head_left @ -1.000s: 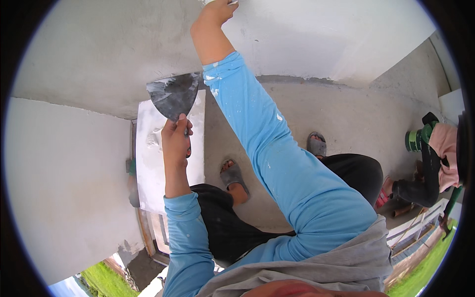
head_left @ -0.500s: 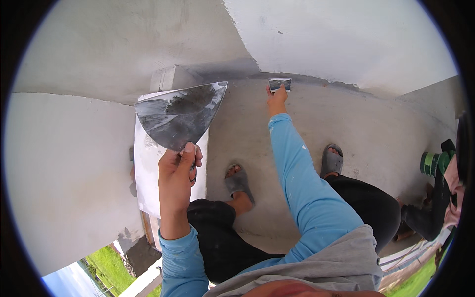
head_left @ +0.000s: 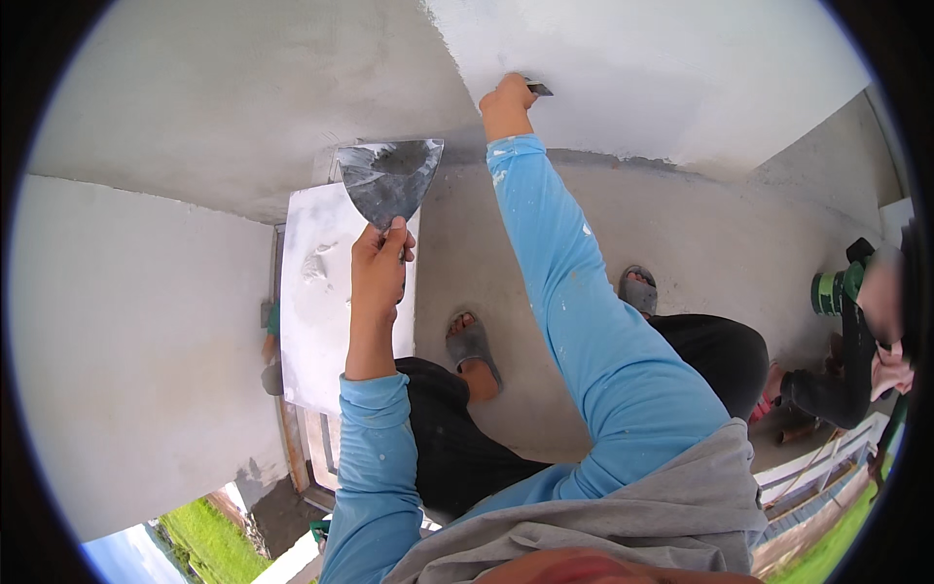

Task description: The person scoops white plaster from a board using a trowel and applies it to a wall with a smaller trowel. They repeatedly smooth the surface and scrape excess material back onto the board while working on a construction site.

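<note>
My left hand [head_left: 382, 258] grips the handle of a wide putty knife [head_left: 387, 175], its dark triangular blade smeared with white paste and held upright above a white board [head_left: 306, 331] that carries a lump of white paste [head_left: 318, 267]. My right hand [head_left: 509, 97] is raised to the white-coated wall [head_left: 662, 68], closed on a small putty knife [head_left: 540, 89] that is mostly hidden by the hand; its blade edge lies at the coated surface. The bare grey plaster [head_left: 224, 88] borders the white coat on the left.
My sandalled feet stand on the concrete floor [head_left: 710, 224]. At the right another person [head_left: 827, 380] in dark trousers crouches by a green bucket [head_left: 827, 293]. A pale panel [head_left: 136, 341] rises at the left, with grass and a railing [head_left: 817, 457] beyond the edges.
Since half a second ago, my right hand has risen from low near the floor line back onto the white wall. My left hand with the wide knife has moved slightly up and right.
</note>
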`<move>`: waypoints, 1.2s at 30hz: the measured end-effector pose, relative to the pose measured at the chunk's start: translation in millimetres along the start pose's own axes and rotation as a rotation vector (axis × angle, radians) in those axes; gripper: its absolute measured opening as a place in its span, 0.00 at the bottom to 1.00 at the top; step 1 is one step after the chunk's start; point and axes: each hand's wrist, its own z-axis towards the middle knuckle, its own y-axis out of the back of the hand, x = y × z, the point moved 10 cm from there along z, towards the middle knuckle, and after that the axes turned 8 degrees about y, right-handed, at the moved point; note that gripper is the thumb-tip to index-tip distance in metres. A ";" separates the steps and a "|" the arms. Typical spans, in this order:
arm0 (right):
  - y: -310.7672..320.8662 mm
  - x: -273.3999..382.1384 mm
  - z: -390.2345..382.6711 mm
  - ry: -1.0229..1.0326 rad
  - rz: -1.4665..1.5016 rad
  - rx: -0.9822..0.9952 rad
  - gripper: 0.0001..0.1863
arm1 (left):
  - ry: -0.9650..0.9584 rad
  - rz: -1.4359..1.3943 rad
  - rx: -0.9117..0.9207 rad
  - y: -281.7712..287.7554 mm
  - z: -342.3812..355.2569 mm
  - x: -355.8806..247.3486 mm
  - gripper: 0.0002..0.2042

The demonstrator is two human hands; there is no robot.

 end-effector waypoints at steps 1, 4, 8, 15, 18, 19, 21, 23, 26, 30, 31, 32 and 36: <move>-23.0 9.3 -17.6 -0.015 0.039 0.004 0.24 | 0.002 -0.001 0.001 -1.8 0.2 0.1 0.14; -104.5 47.7 -66.3 -0.170 0.343 -0.136 0.23 | -0.088 -0.030 0.024 -18.3 13.3 -7.6 0.13; -188.0 145.3 -138.6 0.063 0.169 0.325 0.23 | -0.176 -0.169 -0.048 -26.8 18.6 -9.1 0.20; -59.7 229.9 -411.3 1.337 -0.836 1.727 0.31 | -0.098 -0.206 0.472 -31.8 -24.6 -22.4 0.27; 34.1 233.8 -415.0 1.292 -1.044 2.002 0.45 | -0.117 -0.013 0.614 -62.3 -55.2 -25.3 0.27; 51.6 240.6 -411.0 1.291 -1.041 2.016 0.45 | -0.115 0.051 0.654 -72.7 -62.4 -21.0 0.27; 79.4 244.4 -406.6 1.260 -1.013 2.066 0.46 | -0.167 0.095 0.718 -80.2 -68.9 -13.8 0.27; 91.4 244.0 -386.3 1.267 -1.206 2.022 0.45 | -0.174 0.134 0.720 -73.7 -73.6 -12.3 0.27; 85.4 264.9 -346.3 1.307 -1.548 1.858 0.40 | -0.093 -0.052 0.689 -74.1 -65.6 -12.3 0.27; 104.2 263.1 -243.1 1.247 -1.980 1.677 0.36 | -0.200 -0.139 0.330 -32.6 -42.6 -35.8 0.27; 106.3 253.8 -241.0 1.226 -1.960 1.705 0.36 | -0.182 -0.175 0.257 -16.1 -40.0 -31.0 0.25; 105.9 248.6 -241.6 1.207 -1.942 1.722 0.35 | -0.167 -0.206 0.190 -1.6 -36.6 -27.8 0.24; 109.8 239.0 -248.6 1.080 -1.915 1.789 0.35 | -0.403 -0.134 -0.046 70.8 -57.7 -50.2 0.14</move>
